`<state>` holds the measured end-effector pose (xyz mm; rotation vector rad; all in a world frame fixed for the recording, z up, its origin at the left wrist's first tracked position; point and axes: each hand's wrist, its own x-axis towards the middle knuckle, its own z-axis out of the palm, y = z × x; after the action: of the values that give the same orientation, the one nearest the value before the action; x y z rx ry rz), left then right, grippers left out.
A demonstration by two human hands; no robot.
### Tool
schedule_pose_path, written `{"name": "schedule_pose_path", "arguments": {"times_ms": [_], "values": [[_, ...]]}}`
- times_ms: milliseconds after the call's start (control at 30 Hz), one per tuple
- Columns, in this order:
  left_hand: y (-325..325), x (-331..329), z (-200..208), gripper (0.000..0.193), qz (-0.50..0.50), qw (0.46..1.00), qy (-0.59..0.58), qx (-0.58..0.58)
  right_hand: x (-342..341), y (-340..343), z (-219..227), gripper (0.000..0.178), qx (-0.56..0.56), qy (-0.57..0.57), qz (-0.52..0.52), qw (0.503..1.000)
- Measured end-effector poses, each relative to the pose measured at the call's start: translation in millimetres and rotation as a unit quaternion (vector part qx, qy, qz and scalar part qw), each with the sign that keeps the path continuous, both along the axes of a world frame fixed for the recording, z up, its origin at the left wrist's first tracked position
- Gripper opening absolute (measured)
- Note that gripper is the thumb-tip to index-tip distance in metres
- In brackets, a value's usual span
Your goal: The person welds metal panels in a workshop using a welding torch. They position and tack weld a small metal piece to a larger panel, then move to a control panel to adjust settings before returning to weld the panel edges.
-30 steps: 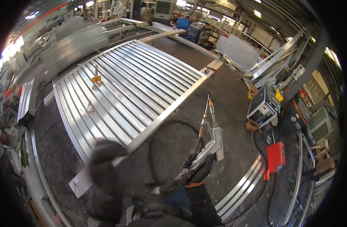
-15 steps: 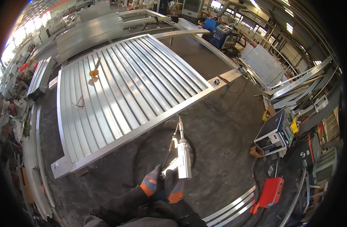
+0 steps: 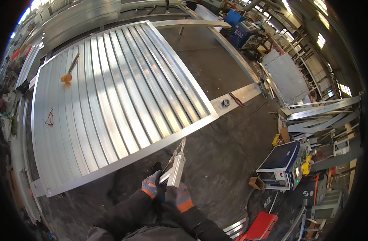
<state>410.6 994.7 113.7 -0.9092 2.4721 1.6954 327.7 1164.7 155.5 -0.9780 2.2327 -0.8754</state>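
Both of my gloved hands grip a silver welding torch (image 3: 176, 165). My left hand (image 3: 152, 186) holds its lower left side and my right hand (image 3: 180, 197) wraps the handle from below. The torch's nozzle points up at the near frame rail of a large ribbed aluminium panel (image 3: 111, 104) lying flat ahead of me. The tip sits just short of that rail. An orange-headed mallet (image 3: 69, 70) and a pair of glasses (image 3: 50, 118) lie on the panel's far left part.
A blue and white welding machine (image 3: 281, 165) stands on the floor at right, with a red toolbox (image 3: 261, 225) below it. Metal profiles are stacked at right (image 3: 320, 116) and along the left edge (image 3: 19, 156). A roll of tape (image 3: 225, 103) rests on a crossbar.
My view has shifted closer to the panel's near rail. Both hands have come up onto the torch, and its tip has moved up toward the rail.
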Motion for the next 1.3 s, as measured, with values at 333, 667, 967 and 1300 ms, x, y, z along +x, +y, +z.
{"name": "schedule_pose_path", "arguments": {"times_ms": [333,667,967,1300], "values": [[-5.6,-187.4,60.1,0.045,0.15,0.823,0.161,0.525,-316.6,107.9,-86.1,0.047,-0.022,0.031,-0.234,0.972],[153.5,-301.7,-2.7,0.038,0.372,0.707,0.153,0.582,-756.0,63.5,-176.7,0.077,0.252,0.309,-0.021,0.917],[298.6,-399.2,-53.3,0.039,0.502,0.599,0.146,0.606,-856.5,43.5,-213.5,0.038,0.195,0.388,0.113,0.893],[317.7,-428.4,-68.7,0.051,0.492,0.728,-0.012,0.477,-853.2,54.1,-213.2,0.022,0.035,0.41,0.131,0.902]]}}
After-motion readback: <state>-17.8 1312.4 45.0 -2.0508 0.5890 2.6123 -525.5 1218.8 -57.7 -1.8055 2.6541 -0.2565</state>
